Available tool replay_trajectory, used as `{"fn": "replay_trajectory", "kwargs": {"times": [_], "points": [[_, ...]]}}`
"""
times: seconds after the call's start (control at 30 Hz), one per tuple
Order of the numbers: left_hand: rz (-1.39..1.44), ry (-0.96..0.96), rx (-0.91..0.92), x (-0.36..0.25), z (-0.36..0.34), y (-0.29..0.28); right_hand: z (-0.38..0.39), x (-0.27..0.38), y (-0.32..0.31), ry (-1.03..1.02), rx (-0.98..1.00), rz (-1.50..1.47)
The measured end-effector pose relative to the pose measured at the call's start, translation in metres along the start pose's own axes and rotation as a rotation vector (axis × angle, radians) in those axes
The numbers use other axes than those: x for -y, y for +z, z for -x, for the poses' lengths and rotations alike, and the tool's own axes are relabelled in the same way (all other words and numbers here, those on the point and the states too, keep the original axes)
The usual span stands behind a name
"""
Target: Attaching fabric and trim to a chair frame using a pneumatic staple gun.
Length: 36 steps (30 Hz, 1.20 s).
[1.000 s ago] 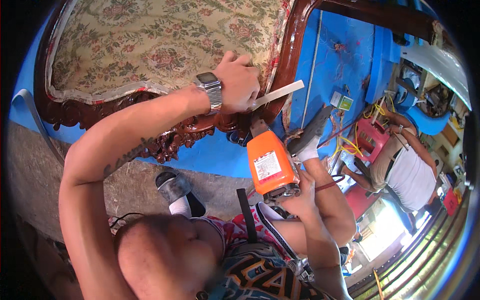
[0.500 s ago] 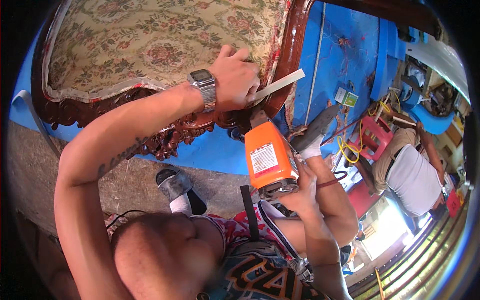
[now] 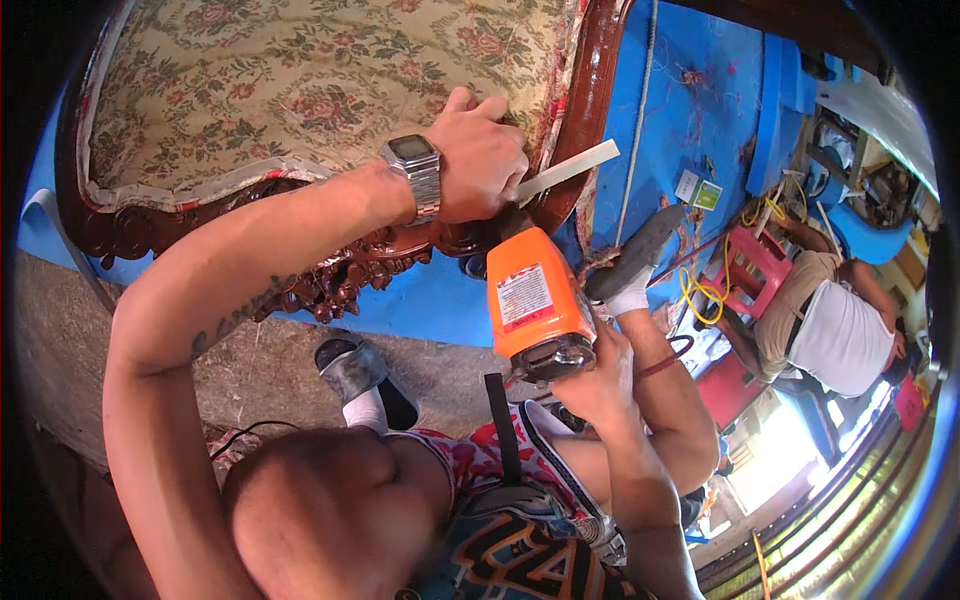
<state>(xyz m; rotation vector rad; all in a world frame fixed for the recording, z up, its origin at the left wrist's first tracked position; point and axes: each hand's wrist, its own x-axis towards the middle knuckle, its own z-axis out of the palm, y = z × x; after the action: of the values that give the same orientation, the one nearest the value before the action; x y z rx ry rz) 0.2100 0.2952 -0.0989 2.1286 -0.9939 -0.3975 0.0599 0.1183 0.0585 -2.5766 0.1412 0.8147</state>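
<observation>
My left hand (image 3: 478, 150), with a metal watch (image 3: 414, 165) at its wrist, is closed on a pale flat strip (image 3: 568, 172). Its knuckles rest against the inner edge of the carved, glossy brown wooden frame (image 3: 585, 105), beside the floral upholstery (image 3: 340, 95). In my right hand (image 3: 602, 380) is an orange staple gun (image 3: 535, 290) with a white and red label and a dark end cap. Its nose points at the frame, close to my left fingers and the strip. The right fingers are partly hidden behind the tool's body.
Under the frame lies a blue surface (image 3: 690, 110) with loose threads and a small green and white box (image 3: 698, 190). A dark red hose (image 3: 668, 362) runs past my leg. At the right are a yellow cord (image 3: 700, 300), a red plastic stool (image 3: 748, 275) and another person in white (image 3: 842, 340).
The staple gun has shifted slightly, its nose closer to the frame by my left fingers. The strip has moved a little with my left hand. The person at the right has shifted.
</observation>
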Motion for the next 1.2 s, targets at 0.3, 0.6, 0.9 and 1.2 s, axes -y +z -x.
{"fn": "replay_trajectory", "kwargs": {"times": [0.3, 0.6, 0.9, 1.2], "points": [[-0.027, -0.023, 0.073, 0.006, 0.001, 0.001, -0.010, 0.011, 0.006, 0.127, 0.040, -0.003], [-0.041, 0.006, 0.041, 0.008, 0.001, 0.005, -0.022, 0.035, -0.002, 0.206, 0.065, -0.103], [0.006, -0.053, 0.168, 0.006, -0.001, 0.009, -0.011, 0.017, 0.009, 0.154, 0.093, -0.050], [-0.012, -0.025, 0.192, 0.010, 0.004, -0.007, 0.005, 0.065, -0.026, 0.000, -0.138, -0.172]]}}
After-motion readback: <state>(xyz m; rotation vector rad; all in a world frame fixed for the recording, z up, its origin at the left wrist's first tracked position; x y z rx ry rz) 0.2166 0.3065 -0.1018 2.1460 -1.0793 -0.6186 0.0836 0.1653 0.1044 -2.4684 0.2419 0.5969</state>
